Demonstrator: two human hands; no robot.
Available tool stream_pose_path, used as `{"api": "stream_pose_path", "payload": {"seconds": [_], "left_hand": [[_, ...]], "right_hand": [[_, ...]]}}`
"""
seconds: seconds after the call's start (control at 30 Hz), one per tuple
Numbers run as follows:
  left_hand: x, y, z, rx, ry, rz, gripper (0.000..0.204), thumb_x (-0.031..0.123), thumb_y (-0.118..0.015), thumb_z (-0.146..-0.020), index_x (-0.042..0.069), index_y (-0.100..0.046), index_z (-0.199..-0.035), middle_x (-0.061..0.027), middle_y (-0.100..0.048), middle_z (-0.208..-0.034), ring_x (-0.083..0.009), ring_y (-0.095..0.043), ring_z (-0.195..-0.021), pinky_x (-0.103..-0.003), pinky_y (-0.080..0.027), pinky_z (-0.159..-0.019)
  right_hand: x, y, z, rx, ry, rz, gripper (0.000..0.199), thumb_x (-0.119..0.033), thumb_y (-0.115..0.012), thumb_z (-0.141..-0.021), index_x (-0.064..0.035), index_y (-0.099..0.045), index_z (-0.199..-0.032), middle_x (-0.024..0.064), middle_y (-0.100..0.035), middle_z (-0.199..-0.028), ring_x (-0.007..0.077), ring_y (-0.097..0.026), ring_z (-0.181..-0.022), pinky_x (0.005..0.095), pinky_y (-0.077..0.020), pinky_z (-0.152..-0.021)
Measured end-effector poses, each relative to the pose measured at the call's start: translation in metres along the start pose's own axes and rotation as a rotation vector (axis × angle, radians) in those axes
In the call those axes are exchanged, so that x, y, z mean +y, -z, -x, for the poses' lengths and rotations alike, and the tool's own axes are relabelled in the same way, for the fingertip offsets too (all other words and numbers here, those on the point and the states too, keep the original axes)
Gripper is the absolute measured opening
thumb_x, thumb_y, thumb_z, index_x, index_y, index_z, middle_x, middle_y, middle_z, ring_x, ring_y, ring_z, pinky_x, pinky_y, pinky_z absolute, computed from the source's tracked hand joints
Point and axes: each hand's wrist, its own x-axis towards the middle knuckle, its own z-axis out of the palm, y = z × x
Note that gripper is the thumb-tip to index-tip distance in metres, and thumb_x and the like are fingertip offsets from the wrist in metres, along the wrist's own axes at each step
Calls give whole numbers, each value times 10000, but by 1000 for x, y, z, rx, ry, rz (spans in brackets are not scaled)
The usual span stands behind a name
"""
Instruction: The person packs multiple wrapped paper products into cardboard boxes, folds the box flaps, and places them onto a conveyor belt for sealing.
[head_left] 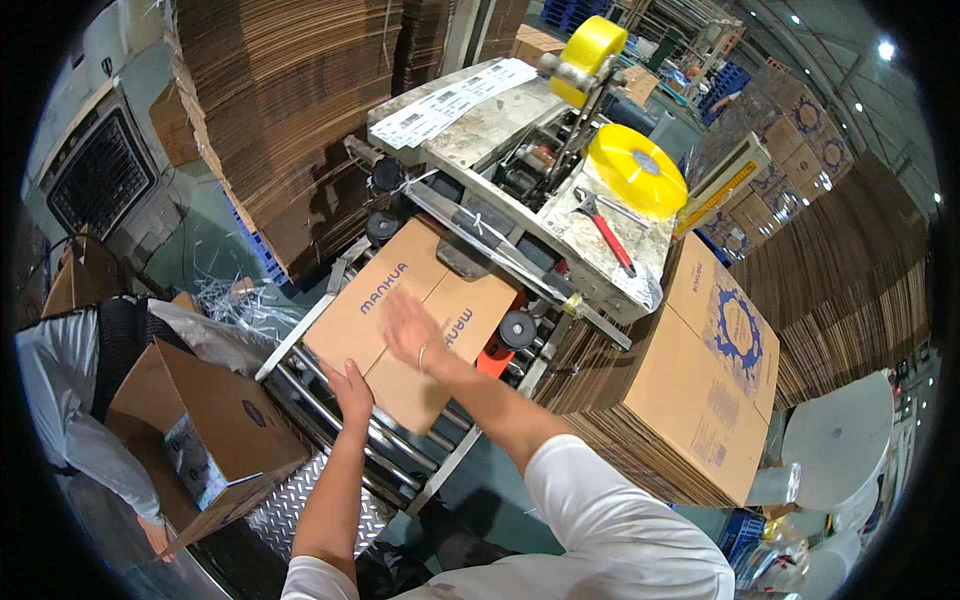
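A brown cardboard carton [400,275] with blue print lies on a roller conveyor [410,455], its top flaps folded down to a centre seam. The carton's far end is under the taping machine [500,225]. My right hand [412,332], slightly blurred, is over the top flaps near the seam with its fingers stretched out; whether it presses on them I cannot tell. My left hand [350,392] is at the carton's near left side, fingers apart, holding nothing.
An open carton [215,420] with packed contents stands at left, beside another person's grey sleeve [85,410]. Flat carton stacks rise at far left [280,110] and right [690,390]. On the machine are yellow tape rolls [637,170] and a red-handled wrench [608,235].
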Motion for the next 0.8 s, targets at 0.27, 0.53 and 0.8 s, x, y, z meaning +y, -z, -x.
{"api": "stream_pose_path", "payload": {"seconds": [0.27,0.53,0.8], "left_hand": [[-164,104,99,-670,-87,-490,296,315,-415,-856,40,-513,-905,-129,-567,-769,-263,-546,-695,-370,-443,-633],[-260,294,315,-1324,45,-1087,317,312,-532,-775,59,-594,-955,-183,-619,-873,-333,-609,-793,-424,-487,-677],[-251,329,272,-533,623,-421,261,246,-505,-830,30,-609,-934,-126,-625,-748,-229,-605,-614,-346,-481,-533]], "right_hand": [[-4,162,187,205,-318,62,447,-100,-674,-584,-47,-542,-1008,189,-511,-1057,391,-436,-1038,488,-340,-898],[89,225,294,-41,-494,500,509,-189,-693,-655,-143,-514,-1129,187,-386,-1242,376,-375,-1117,533,-281,-941],[95,229,333,24,-449,535,393,-91,-632,-658,-158,-533,-1033,116,-472,-1078,304,-434,-1047,514,-311,-922]]}}
